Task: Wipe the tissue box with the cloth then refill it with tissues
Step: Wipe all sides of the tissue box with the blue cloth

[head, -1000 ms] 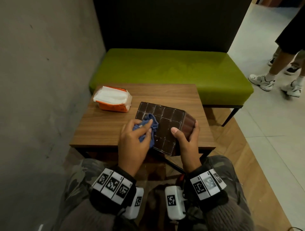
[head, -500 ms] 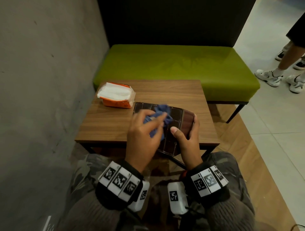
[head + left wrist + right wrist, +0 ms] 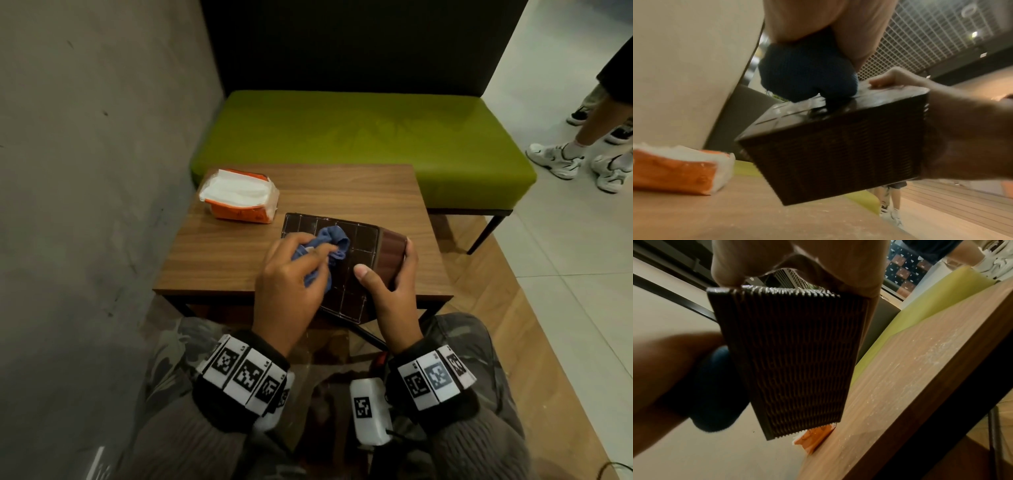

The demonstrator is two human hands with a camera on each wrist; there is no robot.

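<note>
So here's where I'm at: my right hand point(image 3: 390, 284) has the tissue box point(image 3: 356, 246) clamped by its right end, thumb on the gridded face and fingers wrapped round the ribbed side. The box is tipped up off the table point(image 3: 222, 260), near corner hanging out past the near edge, far-left corner down close to the tabletop; I can't tell if it actually touches. From the left wrist view the whole thing is clearly tilted, not flat.

My left hand point(image 3: 291, 277) has the blue cloth point(image 3: 329, 246) bunched in its fingers and pressed onto that gridded face, roughly mid-panel, a bit toward the far side.

What matters for the next stroke: the box's long axis runs near-to-far, angled slightly left, and the cloth sits left of my holding thumb. So I reckon the free run for wiping is along that axis, far end to near end, staying on the left half so I don't bump my own thumb. The ribbed sides look like they'll snag the cloth more than the smooth top.

The tissue pack point(image 3: 239, 198) is at the far-left of the table, just beyond the box's far-left corner, nearer my left hand. Handy for the refill, which looks a way off still.
</note>
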